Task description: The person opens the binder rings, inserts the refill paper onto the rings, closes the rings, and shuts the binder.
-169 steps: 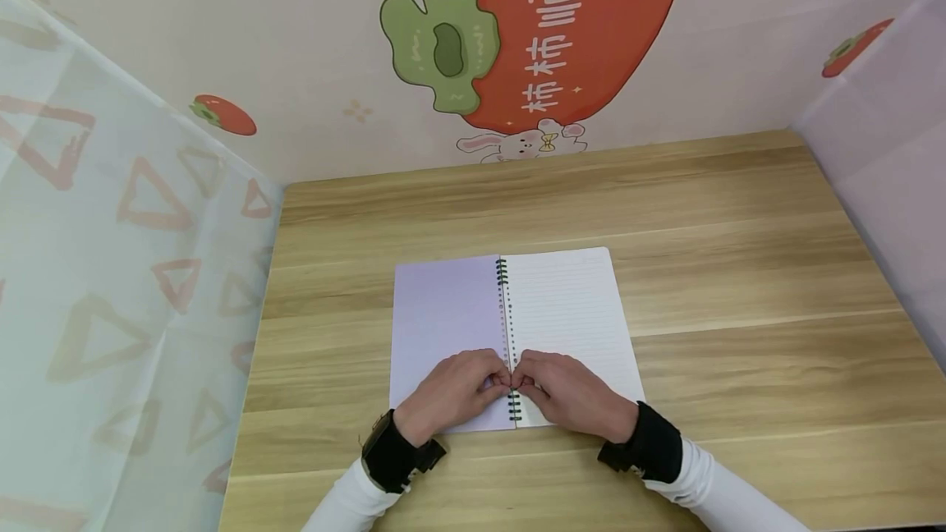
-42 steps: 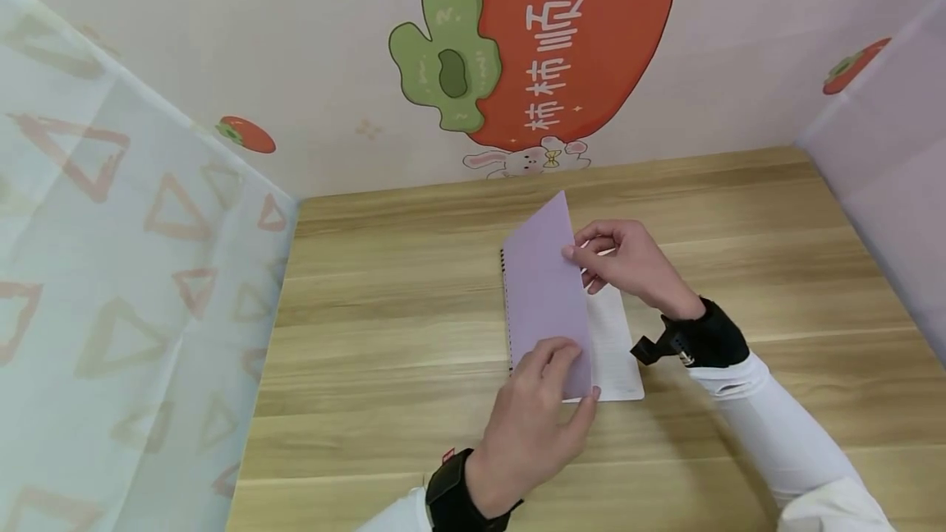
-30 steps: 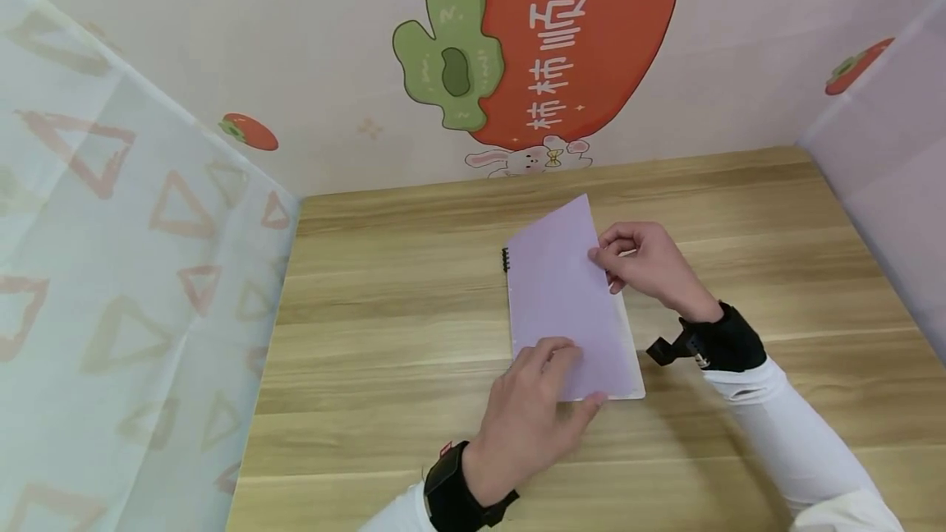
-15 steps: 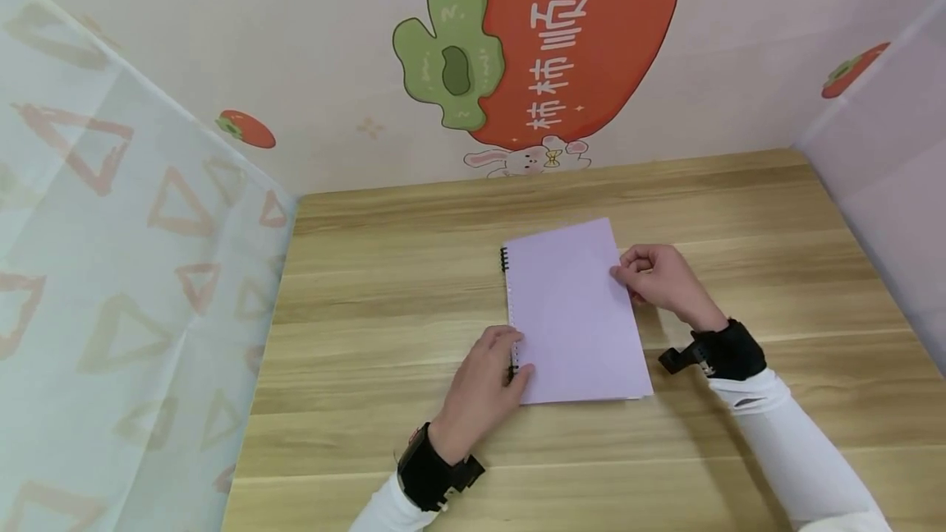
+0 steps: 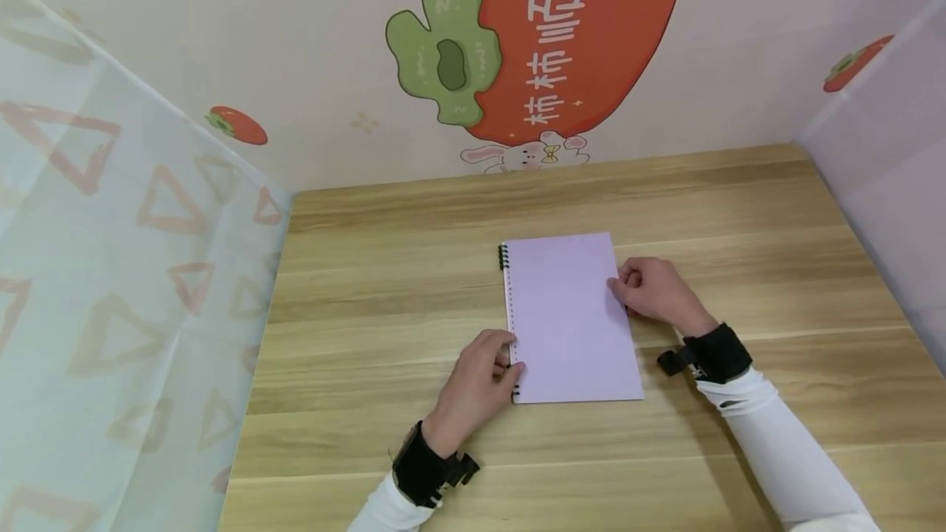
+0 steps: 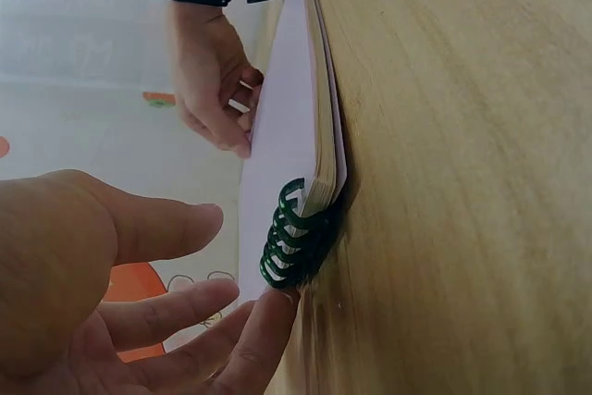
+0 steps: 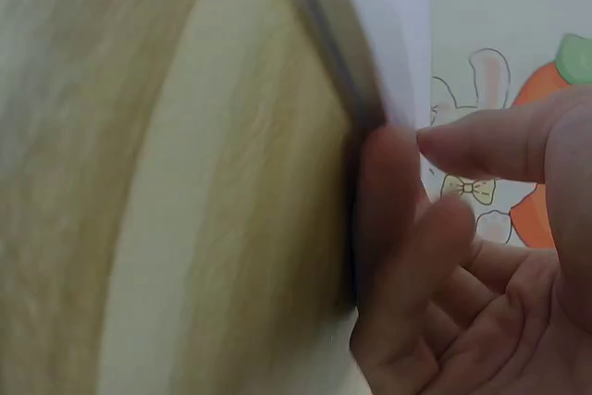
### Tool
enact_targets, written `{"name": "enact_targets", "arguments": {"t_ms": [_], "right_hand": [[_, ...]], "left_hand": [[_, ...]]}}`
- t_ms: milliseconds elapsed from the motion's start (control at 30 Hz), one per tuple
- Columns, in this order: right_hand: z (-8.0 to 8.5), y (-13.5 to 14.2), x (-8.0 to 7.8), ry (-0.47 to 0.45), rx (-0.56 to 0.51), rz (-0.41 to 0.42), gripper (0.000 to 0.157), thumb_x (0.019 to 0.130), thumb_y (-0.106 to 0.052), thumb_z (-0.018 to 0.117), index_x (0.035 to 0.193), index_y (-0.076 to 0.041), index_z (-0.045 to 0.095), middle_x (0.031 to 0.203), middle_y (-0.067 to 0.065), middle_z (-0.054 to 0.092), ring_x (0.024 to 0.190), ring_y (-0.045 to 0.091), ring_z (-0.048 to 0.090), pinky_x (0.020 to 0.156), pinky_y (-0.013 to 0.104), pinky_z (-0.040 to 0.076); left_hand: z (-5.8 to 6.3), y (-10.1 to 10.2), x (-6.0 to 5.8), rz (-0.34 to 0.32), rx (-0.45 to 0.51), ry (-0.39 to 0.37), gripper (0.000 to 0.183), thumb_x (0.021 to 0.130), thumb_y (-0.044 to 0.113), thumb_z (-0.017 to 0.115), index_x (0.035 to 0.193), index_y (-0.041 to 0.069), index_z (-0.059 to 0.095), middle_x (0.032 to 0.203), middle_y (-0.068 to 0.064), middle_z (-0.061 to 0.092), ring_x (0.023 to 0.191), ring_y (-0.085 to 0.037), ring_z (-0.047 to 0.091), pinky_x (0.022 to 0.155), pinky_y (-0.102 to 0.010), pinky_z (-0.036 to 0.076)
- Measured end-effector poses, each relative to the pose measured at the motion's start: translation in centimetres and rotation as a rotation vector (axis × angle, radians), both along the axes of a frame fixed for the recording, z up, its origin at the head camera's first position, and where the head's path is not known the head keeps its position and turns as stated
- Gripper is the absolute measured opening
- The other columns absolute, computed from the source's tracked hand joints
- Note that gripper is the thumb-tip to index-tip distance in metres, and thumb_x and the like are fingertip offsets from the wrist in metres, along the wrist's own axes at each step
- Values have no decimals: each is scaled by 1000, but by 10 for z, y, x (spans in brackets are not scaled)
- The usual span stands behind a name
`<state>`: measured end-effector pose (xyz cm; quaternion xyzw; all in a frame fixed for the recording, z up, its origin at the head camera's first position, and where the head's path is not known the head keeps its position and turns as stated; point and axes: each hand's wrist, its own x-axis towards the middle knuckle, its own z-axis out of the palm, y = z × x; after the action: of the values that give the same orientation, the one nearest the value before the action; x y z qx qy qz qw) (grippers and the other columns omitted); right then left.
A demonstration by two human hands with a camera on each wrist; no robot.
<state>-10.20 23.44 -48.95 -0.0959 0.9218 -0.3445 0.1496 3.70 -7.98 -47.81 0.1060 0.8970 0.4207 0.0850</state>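
Note:
A closed spiral notebook (image 5: 572, 318) with a plain lilac cover lies flat on the wooden table. Dark green coil rings (image 6: 291, 238) run along its left side, visible at both ends. My left hand (image 5: 476, 384) is at the lower part of that spine; in the left wrist view a fingertip touches near the rings, while the thumb stands off the cover. At the right edge, my right hand (image 5: 658, 290) pinches the notebook, thumb (image 7: 481, 145) at the cover's rim and index finger against the page edges.
The wooden table (image 5: 384, 269) extends around the notebook. Behind it rises a wall sheet (image 5: 325, 48) printed with persimmons and a rabbit. Patterned side panels (image 5: 133, 269) border the table on the left and right.
Earlier the notebook lay open with both hands at its coil. The right hand then swung the lilac cover over to the right and down flat. The left hand moved from the cover to the spine.

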Motion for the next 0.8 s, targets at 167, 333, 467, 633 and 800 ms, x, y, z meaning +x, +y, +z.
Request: {"name": "enact_targets", "arguments": {"t_ms": [167,333,467,633,800], "right_hand": [[0,-1,6,40,25,-10,27,95,-31,70,87,-5,68,59,0,63,54,16,55,54,29,41],[2,-3,11,63,22,-19,25,95,-29,71,93,-4,71,61,0,64,55,16,57,55,29,43],[7,-2,13,84,38,10,21,96,-24,70,93,-3,71,68,2,64,60,17,56,58,31,44],[27,8,13,216,37,58,24,103,-14,57,105,1,75,84,9,69,71,21,59,64,37,49],[40,9,9,439,49,46,32,104,-18,58,122,5,71,117,21,71,103,37,66,88,54,54]], "left_hand": [[0,-2,1,-19,-6,24,36,96,14,71,128,0,64,114,-9,65,89,-14,65,77,-26,58],[1,-5,3,-27,-5,6,35,96,17,71,128,2,65,119,-8,66,89,-12,65,77,-26,57],[3,-12,-2,-33,-20,-34,37,97,22,70,129,4,65,118,-6,67,87,-9,65,76,-25,57],[17,-27,-22,-15,-127,141,36,98,25,69,127,3,68,115,-8,71,94,-17,69,81,-33,58],[28,-44,-64,27,-317,383,46,102,36,60,135,3,64,137,-16,65,125,-33,62,107,-49,48]]}}
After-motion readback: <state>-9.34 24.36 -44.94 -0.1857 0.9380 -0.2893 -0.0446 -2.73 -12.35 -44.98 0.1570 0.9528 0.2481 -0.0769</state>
